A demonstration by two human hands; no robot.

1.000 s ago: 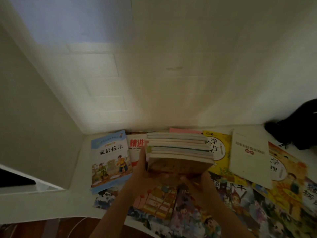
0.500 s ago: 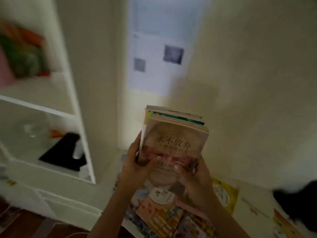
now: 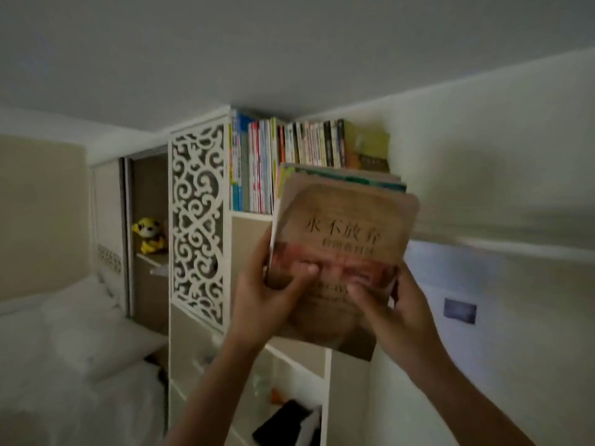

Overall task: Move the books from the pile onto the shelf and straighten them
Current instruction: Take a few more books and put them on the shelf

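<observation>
I hold a stack of books (image 3: 346, 226) upright in front of me, its tan cover with dark characters facing me. My left hand (image 3: 267, 304) grips the stack's left edge, thumb across the cover. My right hand (image 3: 386, 312) grips its lower right edge, thumb on the cover too. The stack is raised just below and in front of the top shelf (image 3: 251, 214), where a row of upright books (image 3: 289, 156) stands under the ceiling. The stack hides the right end of that shelf.
A white fretwork panel (image 3: 197, 220) hangs left of the shelf. A yellow plush toy (image 3: 148, 235) sits in a cubby further left. Lower cubbies hold a black object (image 3: 283, 423). A white bed (image 3: 64, 365) lies at the left, a wall at the right.
I lifted the stack off the books spread on the surface, tipped it upright and raised it toward the top shelf. My view swung up from the surface to the bookcase and ceiling.
</observation>
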